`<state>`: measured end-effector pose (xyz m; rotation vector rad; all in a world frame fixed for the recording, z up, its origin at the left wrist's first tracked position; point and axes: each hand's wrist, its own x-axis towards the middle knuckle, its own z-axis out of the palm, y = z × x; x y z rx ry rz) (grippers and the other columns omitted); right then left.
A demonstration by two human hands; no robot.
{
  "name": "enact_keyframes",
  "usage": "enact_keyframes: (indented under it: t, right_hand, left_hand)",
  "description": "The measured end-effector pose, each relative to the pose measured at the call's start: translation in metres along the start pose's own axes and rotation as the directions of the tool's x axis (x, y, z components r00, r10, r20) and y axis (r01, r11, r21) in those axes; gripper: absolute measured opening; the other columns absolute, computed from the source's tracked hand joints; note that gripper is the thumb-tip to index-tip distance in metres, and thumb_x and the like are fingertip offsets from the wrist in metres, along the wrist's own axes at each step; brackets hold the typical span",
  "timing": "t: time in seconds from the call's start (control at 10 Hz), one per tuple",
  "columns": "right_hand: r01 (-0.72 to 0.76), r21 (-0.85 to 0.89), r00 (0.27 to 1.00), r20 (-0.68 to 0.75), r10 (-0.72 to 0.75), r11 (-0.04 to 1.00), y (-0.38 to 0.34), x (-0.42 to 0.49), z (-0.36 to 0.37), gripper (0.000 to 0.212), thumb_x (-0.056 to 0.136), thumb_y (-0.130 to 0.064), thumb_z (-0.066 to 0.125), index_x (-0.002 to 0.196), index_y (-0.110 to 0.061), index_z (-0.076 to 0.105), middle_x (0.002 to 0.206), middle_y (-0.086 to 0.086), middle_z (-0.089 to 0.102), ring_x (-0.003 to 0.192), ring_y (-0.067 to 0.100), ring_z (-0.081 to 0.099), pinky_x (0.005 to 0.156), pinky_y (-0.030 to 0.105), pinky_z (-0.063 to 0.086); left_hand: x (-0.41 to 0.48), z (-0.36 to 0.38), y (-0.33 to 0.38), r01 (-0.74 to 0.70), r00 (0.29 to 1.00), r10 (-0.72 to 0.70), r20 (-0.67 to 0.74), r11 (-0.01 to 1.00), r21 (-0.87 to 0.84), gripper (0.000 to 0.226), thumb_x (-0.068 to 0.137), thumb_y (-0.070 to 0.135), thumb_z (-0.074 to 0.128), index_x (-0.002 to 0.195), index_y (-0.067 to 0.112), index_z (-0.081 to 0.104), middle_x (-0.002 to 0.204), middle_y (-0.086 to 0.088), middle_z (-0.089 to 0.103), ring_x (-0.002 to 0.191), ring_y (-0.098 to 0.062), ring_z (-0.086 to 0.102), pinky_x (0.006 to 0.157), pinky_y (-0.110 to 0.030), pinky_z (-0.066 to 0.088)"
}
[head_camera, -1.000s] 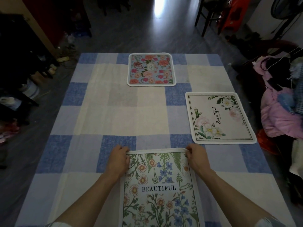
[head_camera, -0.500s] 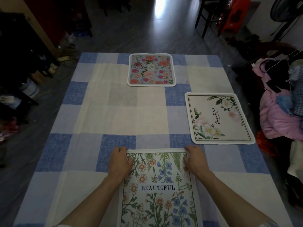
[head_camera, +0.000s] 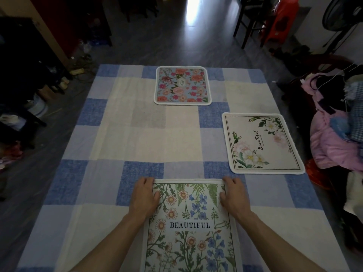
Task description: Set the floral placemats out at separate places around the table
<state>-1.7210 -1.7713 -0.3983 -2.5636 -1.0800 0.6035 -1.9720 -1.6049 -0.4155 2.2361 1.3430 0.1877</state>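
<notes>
Three floral placemats lie on the blue-and-cream checked tablecloth (head_camera: 137, 138). A wildflower placemat (head_camera: 189, 228) printed "BEAUTIFUL" lies at the near edge in front of me. My left hand (head_camera: 144, 195) grips its far left corner and my right hand (head_camera: 233, 195) grips its far right corner, thumbs on top. A cream placemat with pale roses (head_camera: 261, 143) lies flat at the right side. A red-and-pink rose placemat (head_camera: 182, 85) lies flat at the far end.
A pile of pink and dark clothes (head_camera: 334, 134) crowds the table's right edge. Dark chairs (head_camera: 249, 22) and a red stool (head_camera: 279, 22) stand beyond the far end. Clutter and dark furniture (head_camera: 29, 91) line the floor at the left.
Both hands have drawn the wildflower placemat slightly toward me, keeping hold of its far corners. The other two placemats have not moved.
</notes>
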Motion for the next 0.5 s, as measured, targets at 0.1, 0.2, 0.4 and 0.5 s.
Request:
enact_keyframes:
  t: [0.1, 0.2, 0.4, 0.5]
  right_hand:
    - [0.003, 0.009, 1.000, 0.012, -0.003, 1.000, 0.000, -0.005, 0.000, 0.057, 0.081, -0.016, 0.064, 0.134, -0.010, 0.044, 0.119, 0.013, 0.046, 0.109, 0.027, 0.045, 0.090, 0.032, 0.039]
    - [-0.004, 0.022, 1.000, 0.024, 0.004, 1.000, -0.004, -0.008, -0.003, 0.061, 0.082, -0.019, 0.065, 0.137, -0.010, 0.041, 0.125, 0.014, 0.046, 0.115, 0.028, 0.044, 0.095, 0.033, 0.038]
    - [0.050, 0.079, 0.993, -0.112, -0.041, 0.996, -0.018, -0.010, -0.018, 0.063, 0.082, -0.018, 0.068, 0.139, -0.008, 0.042, 0.130, 0.017, 0.048, 0.120, 0.030, 0.043, 0.101, 0.037, 0.037]
    - [0.081, 0.082, 0.980, -0.187, -0.064, 0.993, -0.027, -0.010, -0.024, 0.064, 0.082, -0.020, 0.068, 0.139, -0.009, 0.041, 0.131, 0.016, 0.048, 0.119, 0.030, 0.043, 0.101, 0.039, 0.038]
  left_hand:
    - [-0.001, -0.001, -0.002, -0.006, 1.000, 0.007, 0.007, 1.000, -0.023, 0.041, 0.083, 0.021, 0.064, 0.121, 0.008, 0.054, 0.115, -0.008, 0.053, 0.106, -0.022, 0.048, 0.090, -0.035, 0.045]
    - [-0.001, -0.004, -0.001, -0.004, 1.000, 0.005, 0.018, 0.999, -0.032, 0.041, 0.083, 0.021, 0.064, 0.120, 0.009, 0.053, 0.117, -0.009, 0.053, 0.106, -0.022, 0.049, 0.089, -0.035, 0.046]
    - [0.005, -0.017, 0.003, -0.044, 0.999, 0.043, -0.013, 0.998, -0.053, 0.057, 0.081, 0.045, 0.069, 0.126, 0.014, 0.053, 0.119, -0.004, 0.054, 0.106, -0.019, 0.050, 0.087, -0.031, 0.045]
    - [0.010, -0.024, 0.002, -0.077, 0.996, 0.075, -0.046, 0.996, -0.051, 0.068, 0.079, 0.054, 0.067, 0.131, 0.014, 0.050, 0.128, -0.005, 0.052, 0.118, -0.022, 0.048, 0.095, -0.035, 0.044]
